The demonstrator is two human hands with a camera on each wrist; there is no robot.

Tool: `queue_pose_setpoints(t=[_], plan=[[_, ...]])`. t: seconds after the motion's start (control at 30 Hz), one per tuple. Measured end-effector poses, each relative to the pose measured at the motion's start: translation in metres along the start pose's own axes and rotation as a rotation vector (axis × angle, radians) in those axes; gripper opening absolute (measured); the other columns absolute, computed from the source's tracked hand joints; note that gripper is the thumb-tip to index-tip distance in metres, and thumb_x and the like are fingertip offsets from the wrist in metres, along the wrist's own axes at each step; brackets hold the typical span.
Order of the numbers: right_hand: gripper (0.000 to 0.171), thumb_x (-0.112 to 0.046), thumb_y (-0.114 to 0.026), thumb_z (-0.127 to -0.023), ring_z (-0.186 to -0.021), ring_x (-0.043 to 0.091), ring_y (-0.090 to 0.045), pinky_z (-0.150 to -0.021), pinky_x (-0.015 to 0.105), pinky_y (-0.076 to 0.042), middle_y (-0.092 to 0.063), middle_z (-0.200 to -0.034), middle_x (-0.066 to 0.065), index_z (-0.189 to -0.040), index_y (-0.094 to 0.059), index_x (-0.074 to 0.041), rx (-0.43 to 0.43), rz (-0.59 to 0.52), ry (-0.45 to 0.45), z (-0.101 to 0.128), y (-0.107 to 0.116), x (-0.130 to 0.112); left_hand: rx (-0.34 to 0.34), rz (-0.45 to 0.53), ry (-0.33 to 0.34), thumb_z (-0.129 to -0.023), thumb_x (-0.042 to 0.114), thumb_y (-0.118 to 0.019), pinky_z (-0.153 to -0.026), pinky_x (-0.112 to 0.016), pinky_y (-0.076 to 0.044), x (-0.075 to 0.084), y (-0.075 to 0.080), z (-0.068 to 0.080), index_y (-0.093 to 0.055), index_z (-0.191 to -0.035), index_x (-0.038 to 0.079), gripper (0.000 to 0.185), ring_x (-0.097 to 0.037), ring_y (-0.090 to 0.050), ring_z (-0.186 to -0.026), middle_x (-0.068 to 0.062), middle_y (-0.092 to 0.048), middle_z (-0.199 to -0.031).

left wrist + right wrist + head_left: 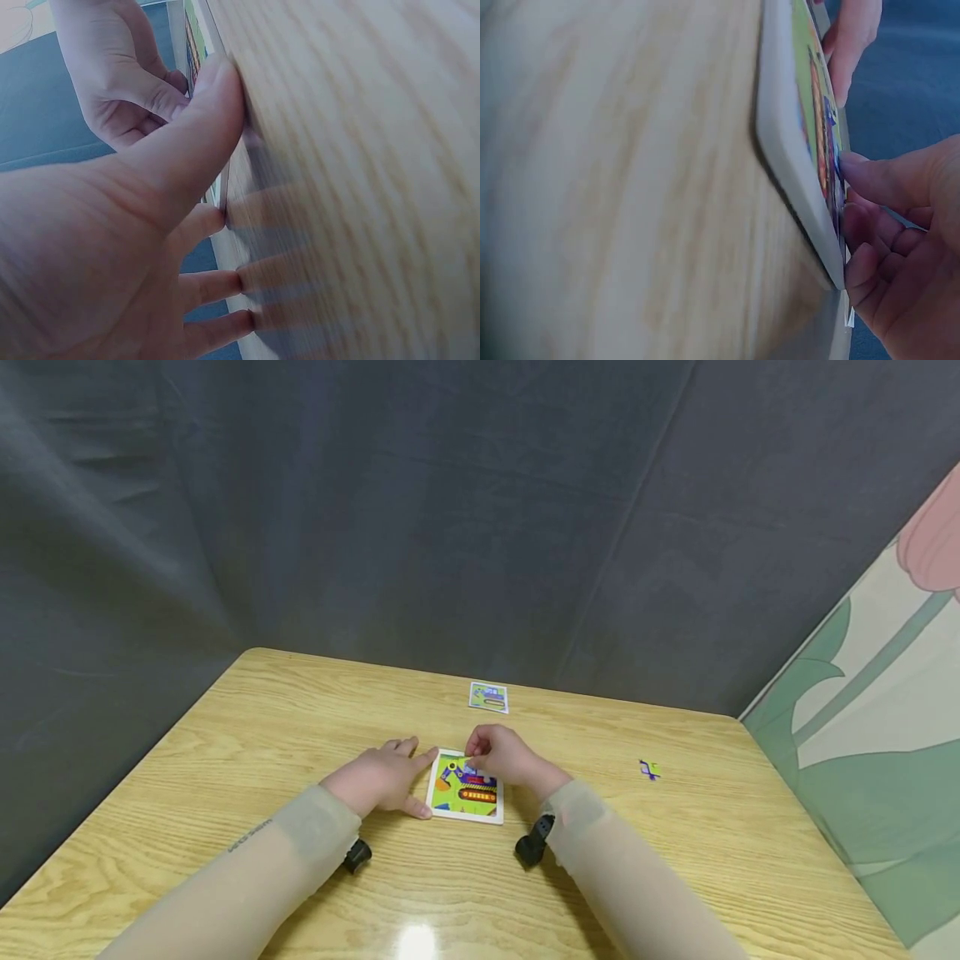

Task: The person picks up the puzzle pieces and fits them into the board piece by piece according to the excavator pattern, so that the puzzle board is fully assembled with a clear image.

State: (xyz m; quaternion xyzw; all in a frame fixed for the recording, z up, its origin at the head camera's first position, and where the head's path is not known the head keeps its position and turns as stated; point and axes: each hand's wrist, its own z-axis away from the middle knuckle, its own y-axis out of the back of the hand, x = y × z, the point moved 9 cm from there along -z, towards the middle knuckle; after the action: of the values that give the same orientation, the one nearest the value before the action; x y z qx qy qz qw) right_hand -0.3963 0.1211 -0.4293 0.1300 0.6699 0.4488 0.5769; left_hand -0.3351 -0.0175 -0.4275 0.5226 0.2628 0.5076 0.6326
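A white-framed picture puzzle board [465,789] with a green, purple and orange image lies flat on the wooden table [247,735]. My left hand [386,777] rests flat on the table beside its left edge, thumb [202,127] and forefinger touching the frame. My right hand [498,753] sits over the board's far right corner, fingers curled, with the fingertips [855,169] pinching a purple puzzle piece against the board's face [795,150]. The hand hides most of that piece.
A small printed card [489,697] lies near the table's far edge. One loose puzzle piece [649,769] lies to the right of the board. Dark cloth hangs behind the table, and a patterned wall stands at the right.
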Motion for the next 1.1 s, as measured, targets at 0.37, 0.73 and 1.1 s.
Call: queue_pose_setpoints(t=[0.37,0.73,1.1], plan=[[0.005,-0.003,-0.071,-0.091,-0.076,0.016,-0.054,-0.069,0.028,-0.046,-0.060,-0.081,0.001,-0.088,-0.068,-0.005,-0.004,0.038,-0.038,0.002,0.000,-0.004,-0.003,-0.007,-0.001,-0.080,0.060,-0.071,-0.110,-0.059,-0.028,-0.002,0.001,0.000,-0.030,-0.157,0.020,0.096,-0.041,-0.023,-0.143,-0.020,-0.022,-0.160],[0.006,0.001,-0.069,-0.089,-0.073,0.018,-0.051,-0.063,0.030,-0.044,-0.058,-0.079,0.005,-0.087,-0.065,-0.003,0.274,-0.030,-0.007,0.029,0.087,0.019,-0.002,0.012,0.007,-0.079,0.057,-0.073,-0.111,-0.060,-0.026,-0.001,0.001,0.000,-0.030,-0.157,0.020,0.097,-0.042,-0.022,-0.144,-0.020,-0.022,-0.160],[0.006,-0.001,-0.066,-0.092,-0.075,0.025,-0.054,-0.063,0.035,-0.046,-0.060,-0.085,0.014,-0.089,-0.062,0.004,0.257,0.132,-0.195,0.103,0.178,0.130,-0.011,0.024,0.011,-0.080,0.056,-0.073,-0.112,-0.059,-0.024,-0.005,-0.003,-0.004,-0.028,-0.158,0.020,0.097,-0.041,-0.019,-0.145,-0.019,-0.020,-0.161]])
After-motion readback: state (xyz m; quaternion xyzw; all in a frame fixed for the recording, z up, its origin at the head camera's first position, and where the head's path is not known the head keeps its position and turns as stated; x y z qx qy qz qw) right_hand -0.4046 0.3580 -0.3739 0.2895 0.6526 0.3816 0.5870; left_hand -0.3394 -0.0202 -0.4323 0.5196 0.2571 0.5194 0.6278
